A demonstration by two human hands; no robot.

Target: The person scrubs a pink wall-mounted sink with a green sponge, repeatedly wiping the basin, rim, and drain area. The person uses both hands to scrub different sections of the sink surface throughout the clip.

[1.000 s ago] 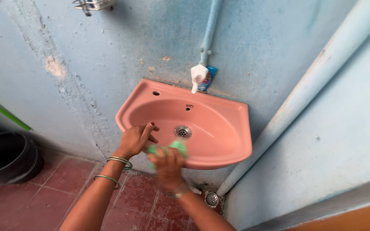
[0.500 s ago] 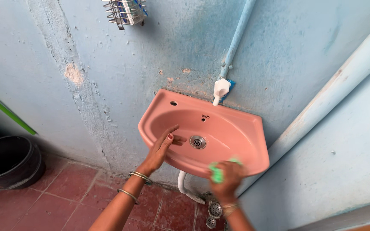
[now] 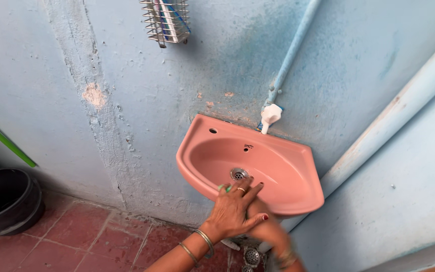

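Observation:
A pink wall-mounted sink [image 3: 298, 151] with a metal drain [image 3: 238, 174] hangs on the blue wall. My left hand [image 3: 235, 209] lies flat over the sink's front rim with its fingers spread, bangles on the wrist. My right hand [image 3: 270, 229] is blurred and mostly hidden beneath the left one, against the front of the sink. A bit of the green scrubber [image 3: 222, 188] peeks out past my left fingers at the rim; the right hand seems to hold it. A white tap [image 3: 270, 115] sits above the sink's back edge.
A thin blue pipe [image 3: 293, 50] runs up from the tap. A wire basket [image 3: 167, 20] hangs on the wall at top. A dark bucket [image 3: 3, 199] stands on the red tiled floor at left. A thick pipe [image 3: 393, 121] slants at right. A floor drain [image 3: 251, 256] lies below the sink.
My right hand with the green scrubber swept from the sink's right front rim leftwards under my left hand. My left hand came out of the basin onto the front rim. The view shifted up.

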